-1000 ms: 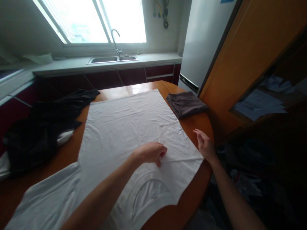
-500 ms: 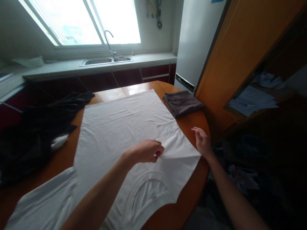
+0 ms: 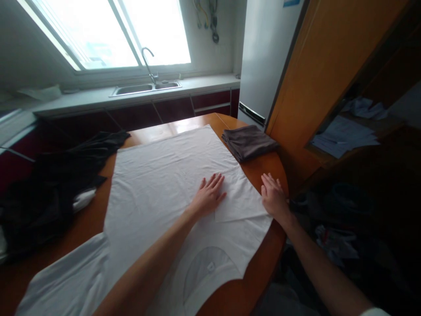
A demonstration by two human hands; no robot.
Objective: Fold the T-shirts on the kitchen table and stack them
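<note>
A white T-shirt [image 3: 158, 184] lies spread on the wooden table [image 3: 263, 175], its round neckline toward me. The sleeve on the right is folded inward over the body; the left sleeve sticks out at lower left. My left hand [image 3: 208, 195] rests flat on the shirt with fingers spread, beside the folded sleeve. At the shirt's right edge is my right hand [image 3: 273, 197], fingers stretched out, holding nothing. It lies on or just above the table edge, close to the folded side; exact contact is unclear.
A folded dark grey-brown cloth [image 3: 248, 142] sits at the table's far right. Black clothing [image 3: 49, 188] is heaped on the left. Beyond are a counter with a sink [image 3: 133, 89], a fridge [image 3: 259, 57], and papers [image 3: 342, 136] on a shelf at right.
My left hand has opened from a pinch and moved slightly forward, flattening onto the shirt. The folded sleeve lies flatter. My right hand has come lower, nearer the shirt's edge.
</note>
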